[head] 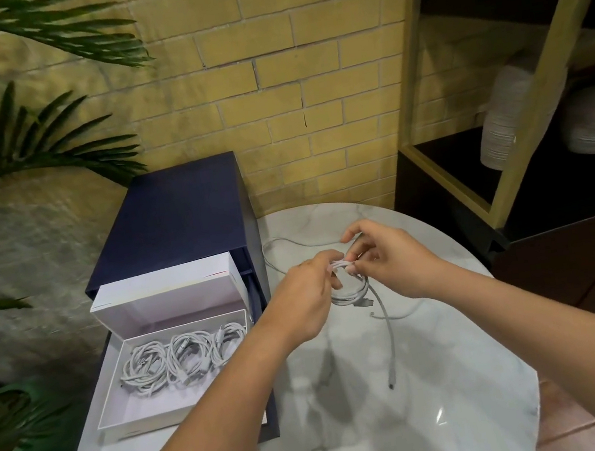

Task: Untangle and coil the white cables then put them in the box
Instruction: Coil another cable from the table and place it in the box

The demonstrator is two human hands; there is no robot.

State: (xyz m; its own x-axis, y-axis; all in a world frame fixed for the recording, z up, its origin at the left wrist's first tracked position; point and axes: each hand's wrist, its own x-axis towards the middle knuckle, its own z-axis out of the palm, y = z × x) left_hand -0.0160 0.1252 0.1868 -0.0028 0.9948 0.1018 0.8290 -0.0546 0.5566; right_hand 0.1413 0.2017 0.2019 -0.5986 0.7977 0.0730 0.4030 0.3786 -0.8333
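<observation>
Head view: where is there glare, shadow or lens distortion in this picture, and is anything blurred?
Head view: a bright glare patch sits on the marble table near its front edge; soft shadows of the arms fall on it below the left hand and right hand; the wide-angle lens makes the shelf frame lean; the palm leaves at the left edge look slightly soft.

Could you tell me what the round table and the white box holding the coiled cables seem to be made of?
The table looks like polished marble or a marble-look top: grey veining and glossy reflections. The white box looks like matte cardboard, judging by its thin, flat, unshiny walls.
</observation>
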